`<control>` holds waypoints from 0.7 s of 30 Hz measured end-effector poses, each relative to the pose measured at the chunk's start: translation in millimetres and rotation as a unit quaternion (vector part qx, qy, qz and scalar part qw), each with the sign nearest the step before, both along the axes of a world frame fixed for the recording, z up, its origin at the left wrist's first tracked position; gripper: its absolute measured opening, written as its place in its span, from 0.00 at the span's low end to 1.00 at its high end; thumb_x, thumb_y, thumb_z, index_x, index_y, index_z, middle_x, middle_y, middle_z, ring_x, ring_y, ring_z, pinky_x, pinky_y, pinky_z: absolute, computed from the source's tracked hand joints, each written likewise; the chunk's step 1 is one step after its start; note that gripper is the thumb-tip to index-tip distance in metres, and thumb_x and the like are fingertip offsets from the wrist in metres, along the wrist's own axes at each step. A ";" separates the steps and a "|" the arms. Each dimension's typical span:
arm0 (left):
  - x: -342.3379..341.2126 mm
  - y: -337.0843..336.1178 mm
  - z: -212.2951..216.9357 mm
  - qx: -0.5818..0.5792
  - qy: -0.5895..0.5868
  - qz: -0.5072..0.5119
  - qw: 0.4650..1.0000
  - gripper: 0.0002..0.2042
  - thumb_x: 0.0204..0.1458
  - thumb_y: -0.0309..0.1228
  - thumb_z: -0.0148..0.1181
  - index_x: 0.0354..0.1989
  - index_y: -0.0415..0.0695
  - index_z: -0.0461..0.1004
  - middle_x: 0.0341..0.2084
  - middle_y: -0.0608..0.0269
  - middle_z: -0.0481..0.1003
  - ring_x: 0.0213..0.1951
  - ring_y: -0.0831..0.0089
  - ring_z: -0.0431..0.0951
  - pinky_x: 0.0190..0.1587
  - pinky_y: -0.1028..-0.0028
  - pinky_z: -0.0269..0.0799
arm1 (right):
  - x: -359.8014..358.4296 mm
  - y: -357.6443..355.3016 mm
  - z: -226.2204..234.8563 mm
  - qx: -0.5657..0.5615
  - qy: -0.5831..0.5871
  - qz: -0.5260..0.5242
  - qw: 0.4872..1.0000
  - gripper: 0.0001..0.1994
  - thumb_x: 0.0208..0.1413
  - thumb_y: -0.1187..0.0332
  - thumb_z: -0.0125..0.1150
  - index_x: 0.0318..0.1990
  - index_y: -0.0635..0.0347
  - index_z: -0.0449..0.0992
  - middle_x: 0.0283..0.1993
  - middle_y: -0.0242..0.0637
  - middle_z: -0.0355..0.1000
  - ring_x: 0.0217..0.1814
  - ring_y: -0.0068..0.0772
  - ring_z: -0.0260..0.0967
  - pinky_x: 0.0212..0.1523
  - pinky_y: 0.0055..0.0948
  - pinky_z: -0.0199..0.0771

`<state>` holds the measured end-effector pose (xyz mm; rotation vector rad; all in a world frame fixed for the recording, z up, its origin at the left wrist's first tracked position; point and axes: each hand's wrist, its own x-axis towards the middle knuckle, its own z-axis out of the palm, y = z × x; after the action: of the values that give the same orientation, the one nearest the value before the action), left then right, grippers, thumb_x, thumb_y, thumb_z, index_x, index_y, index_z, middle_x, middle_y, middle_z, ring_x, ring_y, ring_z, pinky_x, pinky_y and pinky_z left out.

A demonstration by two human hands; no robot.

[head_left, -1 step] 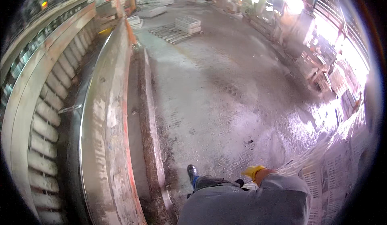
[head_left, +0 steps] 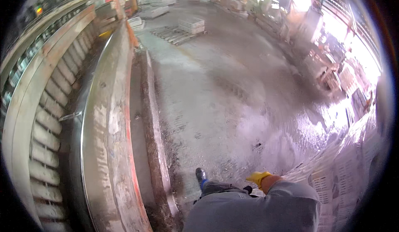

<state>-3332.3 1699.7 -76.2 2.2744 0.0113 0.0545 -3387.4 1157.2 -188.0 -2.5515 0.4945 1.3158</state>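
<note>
My right hand [head_left: 259, 179], in a yellow glove, hangs in front of my grey-clad body near the lower edge. Its blurred fingers stretch out to the left, with nothing visible in them. Wet grey floor [head_left: 216, 128] lies beneath it. The closest objects to that hand are white plastic crates [head_left: 338, 178] wrapped in clear film, stacked at my right. My left hand is out of view. A dark boot [head_left: 200, 174] of mine shows on the floor ahead.
A long machine with a row of pale rollers [head_left: 45, 159] and a worn metal side wall [head_left: 99, 136] runs along my left. A low kerb [head_left: 156, 128] edges it. Farther ahead, a white crate [head_left: 191, 25] sits on a slatted pallet [head_left: 168, 34]. Clutter [head_left: 332, 76] lines the right side.
The view has shifted very slightly, so the far crate and pallet sit a little farther left. My gloved right hand has barely moved.
</note>
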 end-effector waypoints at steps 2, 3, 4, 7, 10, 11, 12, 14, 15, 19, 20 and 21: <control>22.5 -16.3 1.6 0.005 0.013 -0.040 0.999 0.15 0.56 0.42 0.66 0.38 0.41 0.78 0.31 0.50 0.80 0.33 0.50 0.80 0.40 0.60 0.78 | -1.6 13.1 -27.0 0.034 -0.006 0.059 0.998 0.20 0.64 0.53 0.54 0.60 0.44 0.79 0.60 0.43 0.77 0.66 0.46 0.72 0.66 0.44 0.70; 36.0 -22.8 4.7 0.011 0.015 -0.061 0.998 0.15 0.56 0.42 0.66 0.38 0.41 0.78 0.31 0.50 0.80 0.33 0.50 0.80 0.39 0.60 0.78 | 2.4 22.0 -43.9 0.052 -0.015 0.080 0.995 0.21 0.64 0.52 0.54 0.60 0.44 0.79 0.60 0.43 0.77 0.66 0.46 0.72 0.66 0.44 0.70; 49.9 -31.1 5.6 0.015 0.017 -0.076 0.997 0.15 0.56 0.42 0.66 0.38 0.41 0.78 0.30 0.51 0.79 0.33 0.50 0.80 0.39 0.60 0.78 | 11.0 26.7 -55.1 0.070 -0.006 0.045 0.997 0.21 0.64 0.52 0.54 0.60 0.44 0.79 0.59 0.44 0.77 0.65 0.47 0.73 0.65 0.45 0.70; 90.3 -59.9 5.1 0.026 0.027 -0.110 0.993 0.15 0.56 0.41 0.67 0.37 0.41 0.77 0.29 0.51 0.79 0.32 0.50 0.79 0.39 0.60 0.78 | 44.0 18.4 -88.8 0.097 0.015 -0.084 0.992 0.22 0.63 0.50 0.54 0.58 0.46 0.80 0.58 0.48 0.77 0.63 0.50 0.74 0.62 0.47 0.71; 134.2 -99.4 -1.3 0.025 0.043 -0.120 0.992 0.14 0.56 0.41 0.67 0.37 0.41 0.77 0.29 0.51 0.79 0.31 0.50 0.79 0.38 0.60 0.78 | 86.3 -24.0 -109.0 0.100 -0.001 -0.081 0.992 0.23 0.63 0.47 0.54 0.57 0.48 0.81 0.57 0.50 0.78 0.61 0.53 0.75 0.60 0.49 0.72; 149.0 -108.0 -3.2 0.027 0.048 -0.119 0.991 0.14 0.56 0.41 0.67 0.36 0.41 0.77 0.28 0.51 0.79 0.30 0.50 0.79 0.38 0.60 0.78 | 101.8 -33.5 -113.1 0.105 -0.009 -0.061 0.993 0.23 0.62 0.46 0.55 0.57 0.48 0.81 0.57 0.51 0.78 0.61 0.54 0.75 0.60 0.49 0.72; 165.0 -116.0 -0.7 0.038 0.047 -0.111 0.992 0.14 0.55 0.41 0.67 0.36 0.41 0.77 0.28 0.51 0.78 0.30 0.50 0.79 0.38 0.60 0.78 | 135.4 -42.0 -99.6 0.110 -0.028 -0.095 0.989 0.25 0.61 0.45 0.56 0.56 0.50 0.81 0.55 0.52 0.78 0.60 0.55 0.75 0.60 0.50 0.72; 204.2 -132.5 1.8 0.059 0.032 -0.103 0.992 0.14 0.55 0.41 0.67 0.36 0.41 0.77 0.27 0.51 0.78 0.29 0.50 0.78 0.37 0.60 0.78 | 220.2 -59.1 -35.1 0.136 -0.073 -0.164 0.974 0.28 0.59 0.42 0.57 0.52 0.56 0.83 0.52 0.54 0.79 0.57 0.57 0.76 0.58 0.50 0.73; 216.0 -137.1 3.8 0.068 0.025 -0.090 0.993 0.14 0.55 0.40 0.67 0.35 0.41 0.77 0.27 0.51 0.78 0.29 0.50 0.78 0.37 0.60 0.78 | 252.0 -76.2 -6.4 0.147 -0.083 -0.191 0.967 0.30 0.58 0.40 0.57 0.50 0.59 0.83 0.50 0.56 0.80 0.56 0.58 0.77 0.57 0.51 0.73; 309.2 -133.3 -17.8 0.089 -0.002 -0.040 0.995 0.14 0.55 0.40 0.67 0.35 0.41 0.76 0.26 0.52 0.78 0.28 0.50 0.78 0.36 0.60 0.78 | 360.7 -151.6 27.9 0.118 -0.192 -0.218 0.950 0.30 0.59 0.42 0.57 0.47 0.64 0.83 0.45 0.57 0.80 0.52 0.58 0.79 0.54 0.52 0.75; 342.4 -119.0 -53.5 0.055 0.027 -0.022 0.998 0.18 0.56 0.38 0.67 0.46 0.35 0.79 0.37 0.46 0.81 0.42 0.48 0.81 0.50 0.62 0.77 | 393.6 -166.3 36.0 0.121 -0.208 -0.225 0.944 0.29 0.60 0.43 0.57 0.47 0.64 0.83 0.45 0.57 0.80 0.52 0.58 0.79 0.54 0.52 0.75; 372.8 -133.1 -59.0 -0.003 0.047 0.048 0.998 0.22 0.57 0.36 0.67 0.53 0.30 0.77 0.48 0.46 0.80 0.51 0.49 0.80 0.58 0.61 0.74 | 428.9 -183.8 46.8 0.132 -0.220 -0.195 0.947 0.27 0.61 0.44 0.57 0.48 0.62 0.82 0.48 0.55 0.80 0.54 0.57 0.78 0.56 0.49 0.74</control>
<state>-2959.5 1566.6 -135.2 2.2676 0.1704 -0.0025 -2958.5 973.4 -141.2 -2.2679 0.6364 0.6054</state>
